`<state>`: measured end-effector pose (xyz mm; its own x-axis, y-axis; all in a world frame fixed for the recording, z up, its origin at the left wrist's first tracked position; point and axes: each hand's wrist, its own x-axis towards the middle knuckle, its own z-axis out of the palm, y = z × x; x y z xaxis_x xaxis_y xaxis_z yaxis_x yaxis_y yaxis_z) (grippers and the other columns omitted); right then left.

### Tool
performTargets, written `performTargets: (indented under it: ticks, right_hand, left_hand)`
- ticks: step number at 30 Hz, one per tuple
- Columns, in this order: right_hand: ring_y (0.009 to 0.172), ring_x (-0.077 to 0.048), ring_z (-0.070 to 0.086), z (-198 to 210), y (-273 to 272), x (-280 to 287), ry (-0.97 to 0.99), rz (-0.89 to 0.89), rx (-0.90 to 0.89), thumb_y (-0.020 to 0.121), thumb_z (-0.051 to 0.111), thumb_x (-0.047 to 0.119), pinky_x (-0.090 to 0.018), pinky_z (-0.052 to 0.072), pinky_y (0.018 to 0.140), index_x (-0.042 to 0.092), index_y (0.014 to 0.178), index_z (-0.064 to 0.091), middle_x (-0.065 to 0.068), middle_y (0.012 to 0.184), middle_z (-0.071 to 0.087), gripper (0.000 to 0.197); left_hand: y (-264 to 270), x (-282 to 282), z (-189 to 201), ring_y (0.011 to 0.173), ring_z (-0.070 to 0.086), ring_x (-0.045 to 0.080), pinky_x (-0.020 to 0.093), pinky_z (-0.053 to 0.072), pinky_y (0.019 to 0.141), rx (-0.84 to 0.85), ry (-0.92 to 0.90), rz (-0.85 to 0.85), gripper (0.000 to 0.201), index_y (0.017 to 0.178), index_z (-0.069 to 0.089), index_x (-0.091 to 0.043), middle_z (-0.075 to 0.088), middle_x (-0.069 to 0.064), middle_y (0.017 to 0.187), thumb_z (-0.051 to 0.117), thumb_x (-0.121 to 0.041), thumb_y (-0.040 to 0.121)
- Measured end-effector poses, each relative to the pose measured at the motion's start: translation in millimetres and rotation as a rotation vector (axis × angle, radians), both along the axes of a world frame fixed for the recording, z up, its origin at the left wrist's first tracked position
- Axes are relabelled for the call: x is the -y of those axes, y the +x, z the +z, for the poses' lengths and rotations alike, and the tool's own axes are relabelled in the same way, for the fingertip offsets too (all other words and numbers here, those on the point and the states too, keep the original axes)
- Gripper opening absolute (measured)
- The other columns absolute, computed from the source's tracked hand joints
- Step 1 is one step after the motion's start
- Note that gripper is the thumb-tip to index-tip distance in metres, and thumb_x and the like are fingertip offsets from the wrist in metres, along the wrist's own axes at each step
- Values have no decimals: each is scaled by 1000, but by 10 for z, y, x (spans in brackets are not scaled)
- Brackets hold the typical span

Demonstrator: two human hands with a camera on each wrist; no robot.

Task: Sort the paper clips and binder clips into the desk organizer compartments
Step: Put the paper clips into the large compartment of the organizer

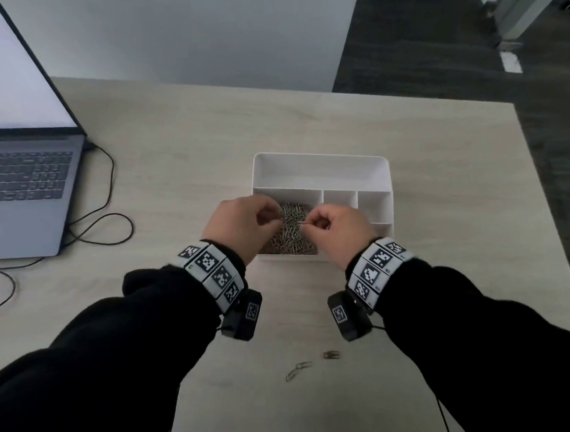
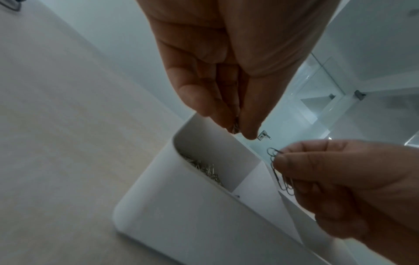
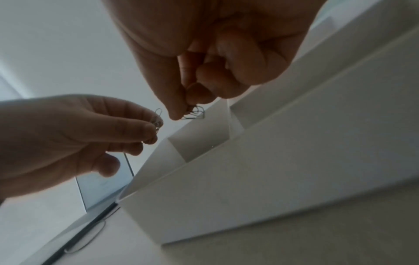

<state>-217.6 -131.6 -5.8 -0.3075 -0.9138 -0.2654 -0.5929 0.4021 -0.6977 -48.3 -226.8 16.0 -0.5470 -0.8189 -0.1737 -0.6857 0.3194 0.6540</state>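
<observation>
Hands [image 1: 244, 223] pinching clips [image 2: 277, 172] over organizer [image 1: 321, 172]

You were in an office, by the look of it. You sat at a pale wood-grain desk [image 1: 206, 147] with an open grey laptop [image 1: 21, 185] at your left, its screen lit and a black cable [image 1: 109, 200] trailing from its side across the desk. A white desk organizer [image 1: 320, 167] stood in front of you, one compartment heaped with paper clips [image 1: 292, 228]. Beyond the desk there was a plain white partition [image 1: 199, 37] and dark carpet flooring [image 1: 433, 39].
</observation>
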Motion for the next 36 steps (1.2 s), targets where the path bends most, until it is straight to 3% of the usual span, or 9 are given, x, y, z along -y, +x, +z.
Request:
performTargets:
  ticks: [3, 6, 11, 15, 18, 23, 28, 31, 36]
  right_hand:
    - [68, -5, 60, 26, -36, 158, 10, 36, -122, 89, 63, 42, -26, 49, 63, 30, 86, 69, 14, 73, 65, 14]
    - [86, -9, 63, 43, -73, 221, 15, 54, -198, 93, 58, 37, -25, 48, 76, 31, 103, 71, 12, 97, 70, 18]
    - [106, -13, 63, 79, -69, 27, -2, 111, -173, 96, 54, 25, -34, 50, 96, 24, 124, 64, 5, 118, 68, 30]
    - [85, -3, 57, 114, -30, -345, -44, 108, -135, 95, 59, 23, -23, 48, 83, 22, 112, 69, 14, 99, 64, 20]
    - [79, -8, 58, 22, 34, -672, 94, 202, -145, 90, 65, 26, -25, 50, 80, 21, 98, 72, 7, 93, 70, 12]
    - [95, -15, 61, -239, 208, -1175, 356, 434, -203, 81, 68, 38, -29, 48, 89, 27, 100, 69, 6, 101, 65, 22]
    - [102, -18, 59, -347, 352, -1432, 388, 461, -244, 83, 63, 44, -28, 46, 88, 27, 101, 64, 6, 109, 60, 25]
    - [102, -20, 60, -383, 416, -1498, 390, 468, -273, 86, 58, 38, -30, 45, 86, 28, 97, 63, 6, 109, 59, 15]
    - [99, -19, 59, -414, 451, -1549, 412, 441, -260, 86, 57, 34, -30, 45, 84, 28, 92, 64, 6, 105, 61, 11]
  left_hand:
    - [-80, 75, -17, 79, 65, 11, 27, 54, 80, 58, -48, 9, 12, 92, 74, -26, 73, -9, 82, 71, -33, 83]
    - [-130, 94, -42, 82, 66, 16, 31, 55, 81, 87, -43, -10, 13, 94, 76, -27, 75, -5, 87, 67, -33, 87]
    - [-49, -24, -47, 89, 61, 14, 20, 42, 82, -41, -106, -48, 13, 96, 78, -19, 72, -3, 94, 66, -22, 89]
    - [116, -272, -50, 80, 57, 10, 22, 42, 76, 13, -73, -81, 12, 94, 77, -22, 67, -5, 89, 67, -23, 87]
    - [263, -534, -104, 75, 60, 9, 25, 49, 74, 146, 17, -132, 9, 87, 74, -27, 67, -11, 85, 66, -28, 86]
    - [510, -1056, -353, 87, 64, 13, 24, 49, 77, 403, 146, -271, 19, 92, 72, -28, 70, -9, 94, 67, -42, 81]
    - [648, -1453, -535, 94, 61, 17, 27, 49, 81, 467, 167, -300, 38, 96, 67, -29, 62, -8, 100, 69, -57, 72]
    - [663, -1618, -586, 101, 58, 19, 28, 46, 84, 462, 143, -329, 36, 105, 64, -31, 58, -6, 108, 67, -52, 77]
    - [639, -1709, -628, 99, 61, 22, 29, 49, 83, 415, 113, -329, 22, 102, 64, -29, 59, -4, 108, 64, -39, 83]
